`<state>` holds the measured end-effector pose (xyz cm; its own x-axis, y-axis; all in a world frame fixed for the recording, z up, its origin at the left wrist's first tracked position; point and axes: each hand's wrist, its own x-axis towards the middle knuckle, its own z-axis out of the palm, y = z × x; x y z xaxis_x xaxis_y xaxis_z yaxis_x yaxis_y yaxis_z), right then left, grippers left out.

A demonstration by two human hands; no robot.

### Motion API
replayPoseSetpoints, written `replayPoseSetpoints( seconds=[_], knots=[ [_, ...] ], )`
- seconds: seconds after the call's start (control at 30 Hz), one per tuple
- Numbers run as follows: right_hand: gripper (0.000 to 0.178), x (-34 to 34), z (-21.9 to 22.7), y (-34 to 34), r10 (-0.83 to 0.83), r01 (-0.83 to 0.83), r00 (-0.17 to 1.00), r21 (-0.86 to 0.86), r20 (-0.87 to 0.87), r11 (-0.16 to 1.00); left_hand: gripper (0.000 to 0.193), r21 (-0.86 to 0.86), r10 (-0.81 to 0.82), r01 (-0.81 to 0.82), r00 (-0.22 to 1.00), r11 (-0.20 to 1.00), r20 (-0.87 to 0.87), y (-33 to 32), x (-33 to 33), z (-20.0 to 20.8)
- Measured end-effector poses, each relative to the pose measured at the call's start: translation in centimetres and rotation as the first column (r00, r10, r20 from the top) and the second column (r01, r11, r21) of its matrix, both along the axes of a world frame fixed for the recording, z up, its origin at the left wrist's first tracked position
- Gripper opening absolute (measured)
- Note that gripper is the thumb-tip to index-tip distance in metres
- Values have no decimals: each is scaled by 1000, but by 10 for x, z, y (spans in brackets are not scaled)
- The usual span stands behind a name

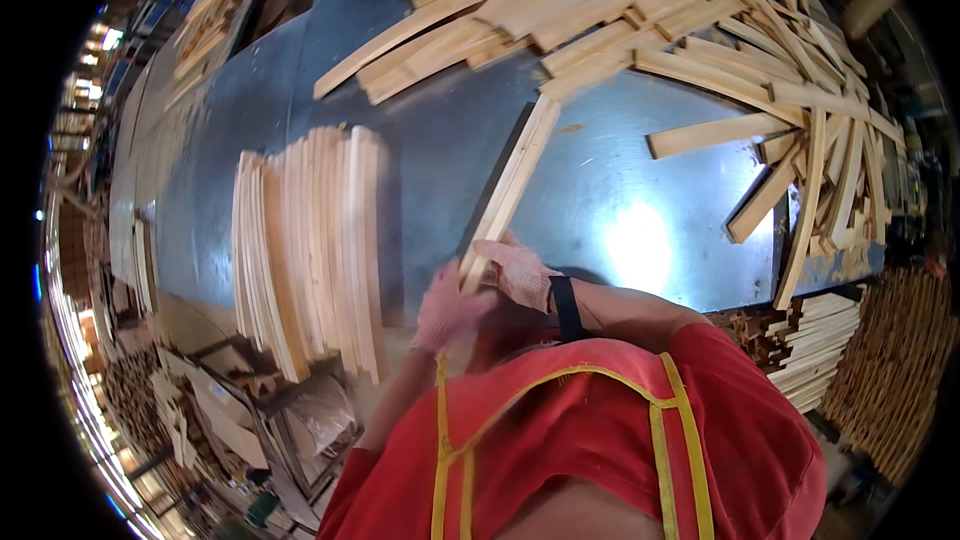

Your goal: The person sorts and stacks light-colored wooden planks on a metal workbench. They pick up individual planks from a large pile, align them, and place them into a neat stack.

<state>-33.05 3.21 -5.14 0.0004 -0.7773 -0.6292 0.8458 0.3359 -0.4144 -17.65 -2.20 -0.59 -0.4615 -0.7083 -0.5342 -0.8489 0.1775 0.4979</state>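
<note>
Slat point(514, 183) slants away from the hands, its near end in the right hand point(517, 275) and its far end close by the pile point(610, 25) beyond them; whether those touch, I cannot tell. The right hand curls around the near end, gripping it. The left hand point(450, 310) is just beside, on its left, too blurred to tell whether it pinches the wood or only touches it.

For good handling, I judge, both hands should bear evenly near that end, fingers clear of rough edges, with the far end lifted free of the pile so that nothing snags.

The slat looks pale, narrow and fairly straight. A line runs lengthwise, so it may be two pieces together. A dark band point(497, 172), perhaps shadow, follows its left side. Left of the hands, similar wood lies in a row point(325, 240) on the table point(430, 140).
</note>
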Motion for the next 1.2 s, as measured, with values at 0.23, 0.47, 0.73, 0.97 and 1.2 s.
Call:
replayPoseSetpoints(
  seconds=[0.23, 0.47, 0.73, 0.97, 1.2],
  knots=[
    [72, -23, 5, 5, 282, -290, 896, 30, -344, 957, 45, -556, 280, -233, 960, 797, -2, 12, 78, -32],
    [54, -275, -43, 110, -9, 285, 447, 132, -895, 949, 96, -629, 319, 92, 799, 772, 509, -18, 129, -38],
    [91, -470, 43, 275, 674, 863, 21, 354, -738, 361, 82, -644, -228, 266, 963, 717, 143, -26, -81, -23],
    [80, -446, 20, 272, 100, 506, 157, 167, -982, 846, 79, -308, -542, 480, 825, 821, -157, 37, -257, -34],
    [86, -406, 62, 103, 134, -114, -2, 134, -991, 984, 51, 720, 392, 74, 798, 690, -458, 70, -286, -59]
  ],
)
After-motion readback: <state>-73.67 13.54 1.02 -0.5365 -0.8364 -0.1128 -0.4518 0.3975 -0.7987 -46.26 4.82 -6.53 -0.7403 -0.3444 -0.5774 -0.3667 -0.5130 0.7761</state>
